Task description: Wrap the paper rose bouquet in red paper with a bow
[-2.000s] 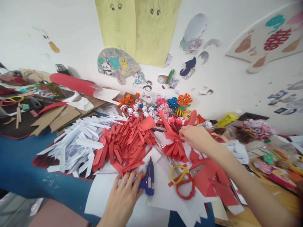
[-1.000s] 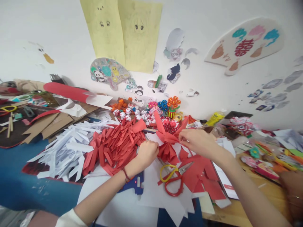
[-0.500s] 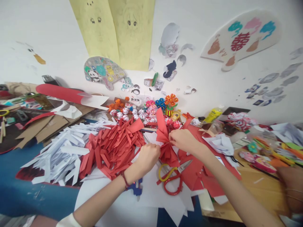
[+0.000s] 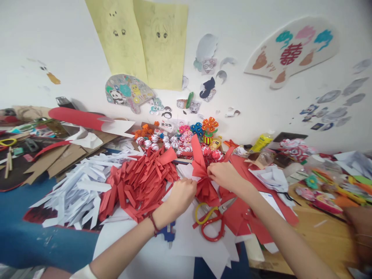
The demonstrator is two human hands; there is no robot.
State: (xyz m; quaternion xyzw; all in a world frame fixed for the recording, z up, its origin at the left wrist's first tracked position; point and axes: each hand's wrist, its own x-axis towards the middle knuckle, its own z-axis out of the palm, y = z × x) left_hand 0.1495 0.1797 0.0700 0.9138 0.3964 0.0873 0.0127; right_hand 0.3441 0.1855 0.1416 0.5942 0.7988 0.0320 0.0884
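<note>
Both hands meet over a piece of folded red paper (image 4: 207, 190) that fans out in pleats below the fingers. My left hand (image 4: 182, 193) is closed on its left side, and my right hand (image 4: 222, 175) pinches it from the right. An upright red strip (image 4: 198, 155) rises just behind the fingers. Below the pleats lie scissors (image 4: 213, 228) with one yellow and one red handle loop. A blue glue gun (image 4: 168, 233) is partly covered by my left forearm. Left of my hands is a heap of folded red paper strips (image 4: 139, 182).
White folded strips (image 4: 78, 190) are heaped at the left on the blue table (image 4: 17, 232). Paper flowers (image 4: 209, 128) stand by the wall. A phone (image 4: 271, 203) lies right of my right forearm. Another person's arm (image 4: 360, 232) shows at the right edge.
My hands keep nearly the same hold on the red paper. The view has shifted slightly, and more of the phone's screen shows at the right.
</note>
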